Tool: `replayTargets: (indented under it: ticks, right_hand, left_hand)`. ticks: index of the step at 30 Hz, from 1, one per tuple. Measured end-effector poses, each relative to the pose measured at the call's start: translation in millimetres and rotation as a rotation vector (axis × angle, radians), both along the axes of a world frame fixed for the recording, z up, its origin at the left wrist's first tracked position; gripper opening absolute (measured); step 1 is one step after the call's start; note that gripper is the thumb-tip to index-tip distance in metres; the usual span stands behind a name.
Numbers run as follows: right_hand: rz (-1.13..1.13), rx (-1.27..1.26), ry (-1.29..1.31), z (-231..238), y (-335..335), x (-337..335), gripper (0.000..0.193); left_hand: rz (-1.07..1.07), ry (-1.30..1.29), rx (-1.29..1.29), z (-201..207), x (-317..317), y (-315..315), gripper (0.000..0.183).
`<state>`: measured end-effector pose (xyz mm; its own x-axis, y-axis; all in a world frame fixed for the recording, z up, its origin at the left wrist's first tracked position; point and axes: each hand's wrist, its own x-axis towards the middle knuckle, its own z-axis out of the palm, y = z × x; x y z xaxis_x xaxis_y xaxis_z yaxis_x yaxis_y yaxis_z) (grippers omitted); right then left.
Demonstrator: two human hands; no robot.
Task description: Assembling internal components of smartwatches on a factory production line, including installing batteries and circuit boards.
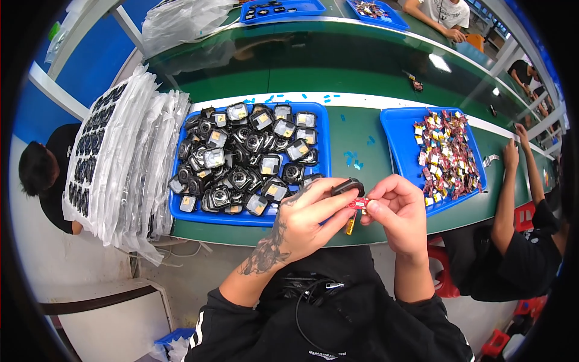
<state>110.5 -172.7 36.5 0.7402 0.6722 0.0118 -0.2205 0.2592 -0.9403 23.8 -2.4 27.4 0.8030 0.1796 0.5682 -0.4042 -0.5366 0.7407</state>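
Note:
My left hand [306, 216] is closed around a black watch case [348, 186], gripping it between thumb and fingers. Just below the case, a small red circuit board [358, 204] is pinched in the fingertips of my right hand [399, 208], close against the left fingers. A yellow piece [350, 226], perhaps its battery, hangs under the board. Beyond my left hand, a blue tray [329, 142] holds a heap of similar black watch cases [241, 157]. Past my right hand, another blue tray [391, 136] carries a pile of red boards with yellow and white parts [449, 154].
Stacked plastic-wrapped trays of black parts [114, 163] stand at the left end of the green bench [356, 130]. Blue film scraps [353, 160] lie between the trays. A glossy green strip [313, 72] runs beyond. Co-workers sit at the right [512, 253], far right and left.

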Motion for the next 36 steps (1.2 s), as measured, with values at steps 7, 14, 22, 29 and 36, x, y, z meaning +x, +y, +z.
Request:
replayTargets:
  ticks: [7,14,22,29,36]
  right_hand:
    - [0.055,0.02,-0.177,-9.0,-1.6,10.8,0.013]
    - [-0.182,-0.176,-0.277,-6.2,3.6,-17.4,0.022]
    - [-0.239,-0.181,-0.333,-9.1,6.1,-16.0,0.036]
    - [-0.279,-0.22,-0.406,-12.8,7.5,-13.3,0.038]
    - [-0.269,-0.275,-0.334,-10.9,11.0,-12.1,0.043]
  left_hand:
    - [-0.135,0.256,-0.216,-1.8,-4.6,3.5,0.015]
    - [-0.162,0.308,-0.451,-9.2,-5.9,-1.3,0.014]
    - [-0.154,0.23,-0.509,-15.9,-2.7,-4.1,0.029]
    - [-0.191,0.258,-0.526,-16.1,-0.6,-2.4,0.03]
    - [-0.172,0.227,-0.638,-16.3,-1.2,-11.5,0.03]
